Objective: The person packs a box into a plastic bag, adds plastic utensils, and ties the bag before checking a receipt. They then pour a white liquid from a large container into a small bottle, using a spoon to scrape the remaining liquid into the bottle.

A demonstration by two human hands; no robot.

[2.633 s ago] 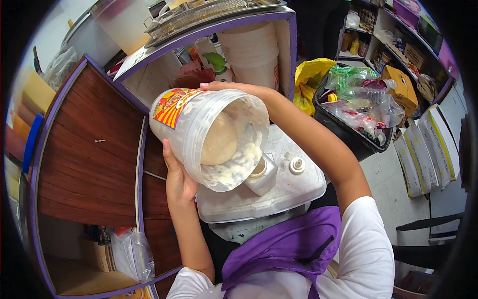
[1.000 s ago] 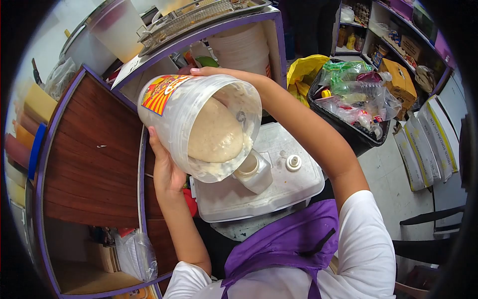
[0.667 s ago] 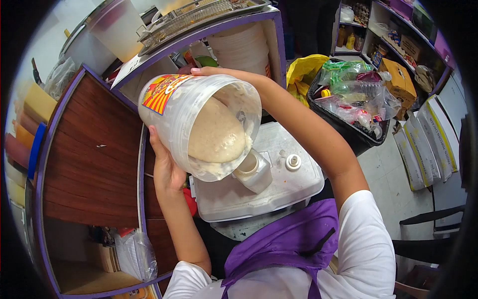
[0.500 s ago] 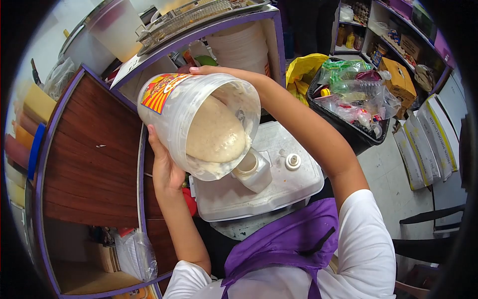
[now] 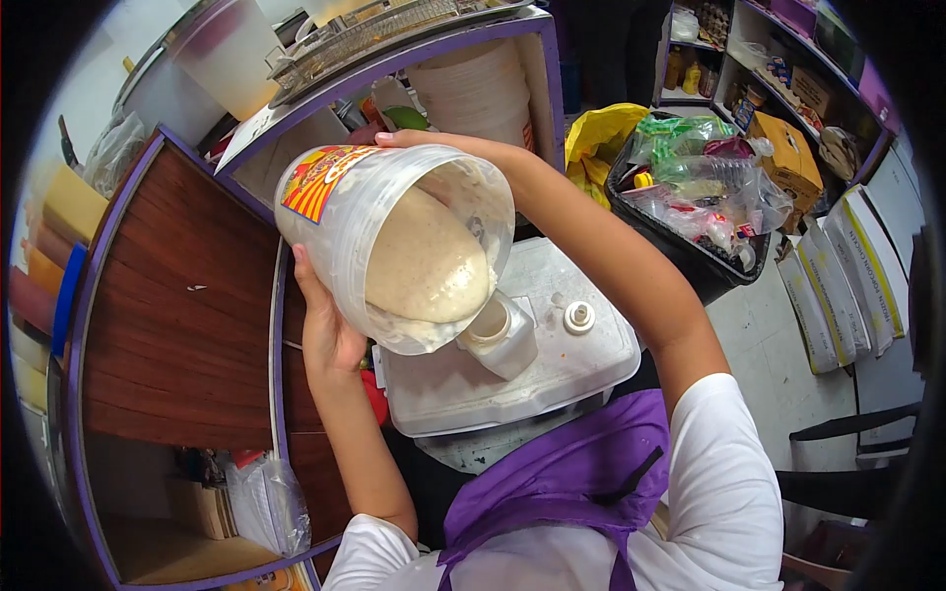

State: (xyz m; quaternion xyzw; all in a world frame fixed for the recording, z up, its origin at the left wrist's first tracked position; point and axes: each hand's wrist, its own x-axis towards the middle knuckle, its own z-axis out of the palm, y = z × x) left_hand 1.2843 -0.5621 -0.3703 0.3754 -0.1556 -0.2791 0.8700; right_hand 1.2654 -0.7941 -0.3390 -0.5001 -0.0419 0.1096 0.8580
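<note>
My left hand [image 5: 330, 330] grips the lower left side of a large translucent tub [image 5: 340, 231] with a red and yellow label. Over its far side lies my right hand [image 5: 443, 146], fingers partly hidden behind it. The tub is tilted, and a thick cream-coloured mixture [image 5: 424, 261] has slid to its lower rim. Just below that rim is the open mouth of a squarish translucent bottle [image 5: 505, 340], on a white plastic lid [image 5: 473, 394]. A small white cap with a nozzle [image 5: 579, 316] sits right of the bottle.
A purple-edged shelf [image 5: 394, 69] with a wire basket [image 5: 365, 44] on top is ahead. Reddish-brown cabinet panels [image 5: 187, 305] are at left. At right are a full black trash bin [image 5: 690, 261], a yellow bag [image 5: 591, 143] and cartons [image 5: 852, 266].
The mixture has shifted slightly inside the tub toward its lower rim. Both hands keep hold of the tub, nearly unmoved.
</note>
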